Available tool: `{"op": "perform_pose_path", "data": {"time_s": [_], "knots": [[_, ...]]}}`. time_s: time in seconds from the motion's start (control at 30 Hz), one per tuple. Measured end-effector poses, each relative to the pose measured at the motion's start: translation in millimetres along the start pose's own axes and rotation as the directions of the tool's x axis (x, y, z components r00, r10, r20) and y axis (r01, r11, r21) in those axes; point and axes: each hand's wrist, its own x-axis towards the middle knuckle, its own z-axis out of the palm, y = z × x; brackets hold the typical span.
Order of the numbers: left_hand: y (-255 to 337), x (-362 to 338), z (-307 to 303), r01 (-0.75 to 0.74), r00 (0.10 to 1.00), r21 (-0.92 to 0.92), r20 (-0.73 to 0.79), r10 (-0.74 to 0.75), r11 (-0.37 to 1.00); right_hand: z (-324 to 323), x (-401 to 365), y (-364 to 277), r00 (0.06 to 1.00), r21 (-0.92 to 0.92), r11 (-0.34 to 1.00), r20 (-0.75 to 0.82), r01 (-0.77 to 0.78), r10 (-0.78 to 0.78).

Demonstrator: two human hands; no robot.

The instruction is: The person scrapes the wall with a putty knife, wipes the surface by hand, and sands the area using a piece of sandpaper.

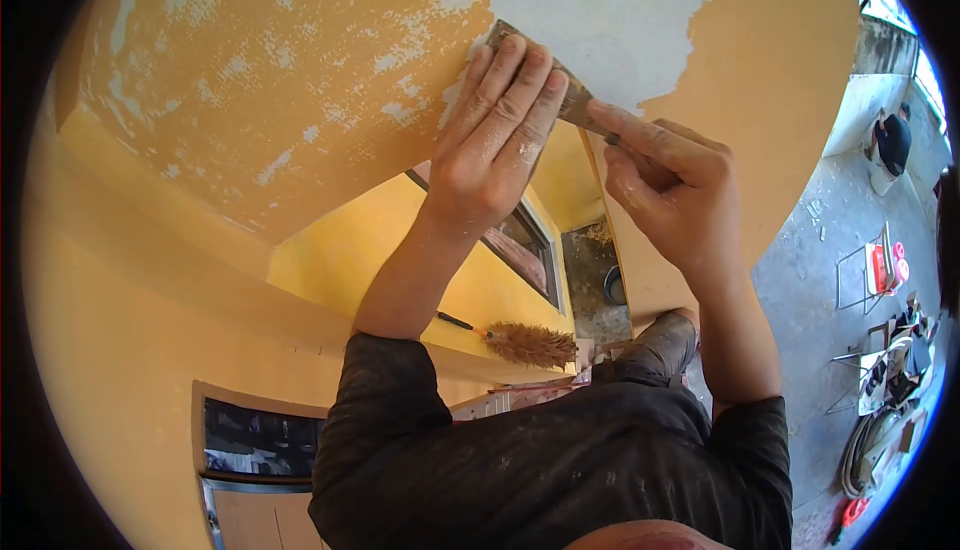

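Note:
My left hand [497,135] lies over a putty knife [578,100], its fingers stretched out flat and pressing the blade to the orange surface. The left thumb is hidden. My right hand [680,175] is closed on the lower right end of the putty knife, with the index finger extended along it. The tool is a narrow, dark, smeared strip, and its handle is mostly hidden. Just above it lies a smooth pale filler patch [610,20]. Thin white filler smears [400,55] spread over the orange surface [340,10] to the left.
Below my left forearm, a feather duster [530,344] sticks out near the yellow wall. A window [525,245] shows behind my hands. Far below right, a person [890,145] bends over the grey floor [790,300], near a red item [885,268] and piled tools [890,370].

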Motion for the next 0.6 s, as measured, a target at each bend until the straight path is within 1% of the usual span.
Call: {"op": "perform_pose_path", "data": {"time_s": [0.07,0.1,0.13,0.17,0.2,0.27,0.3,0.33,0.37,0.4,0.43,0.47,0.5,0.53,0.6], "knots": [[-1,3,-3,0.015,1.000,0.049,-0.003,-0.015,0.999,4,0,8,0.999,0.044,0.999,0.052,0.001,-0.003],[-4,4,-3,0.020,1.000,0.069,-0.016,-0.018,0.997,3,2,5,0.999,0.047,0.999,0.043,0.002,-0.004],[-4,6,-5,0.009,1.000,0.071,-0.013,-0.008,0.997,2,5,0,0.997,0.064,0.997,0.076,-0.037,0.032],[-3,8,-7,0.029,0.999,0.043,-0.019,-0.028,0.999,1,8,-5,0.991,0.082,0.994,0.113,-0.075,0.065],[-3,10,-10,0.050,0.998,0.019,-0.027,-0.050,0.999,-1,8,-9,0.992,0.091,0.993,0.111,-0.068,0.058],[2,9,-11,0.060,0.998,0.017,-0.033,-0.059,0.998,-10,3,-13,0.985,0.188,0.980,0.171,-0.069,0.037],[5,7,-9,0.074,0.996,0.003,-0.041,-0.074,0.997,-15,0,-10,0.984,0.191,0.980,0.177,-0.063,0.029],[8,7,-7,0.087,0.995,-0.013,-0.051,-0.087,0.996,-21,-2,-5,0.951,0.434,0.863,0.274,-0.258,0.147],[8,6,-4,0.084,0.993,-0.019,-0.081,-0.085,0.996,-23,-4,-3,0.891,0.616,0.655,0.393,-0.438,0.226],[9,5,-2,0.078,0.993,-0.015,-0.089,-0.079,0.997,-17,-8,1,0.895,0.617,0.660,0.390,-0.429,0.217],[11,4,1,0.112,0.988,-0.042,-0.103,-0.116,0.993,-5,-13,9,0.941,0.813,0.478,0.321,-0.332,0.106],[12,6,2,0.142,0.982,-0.071,-0.116,-0.150,0.987,6,-17,17,0.975,0.943,0.251,0.221,-0.217,0.015],[14,7,1,0.141,0.983,-0.068,-0.113,-0.148,0.988,10,-18,23,0.967,0.918,0.324,0.253,-0.228,-0.035],[13,8,1,0.120,0.984,-0.069,-0.121,-0.128,0.990,13,-18,25,0.971,0.922,0.327,0.235,-0.207,-0.047],[10,4,4,0.117,0.983,-0.088,-0.133,-0.128,0.989,19,-16,23,0.999,0.853,0.521,-0.021,0.036,-0.035]]}}
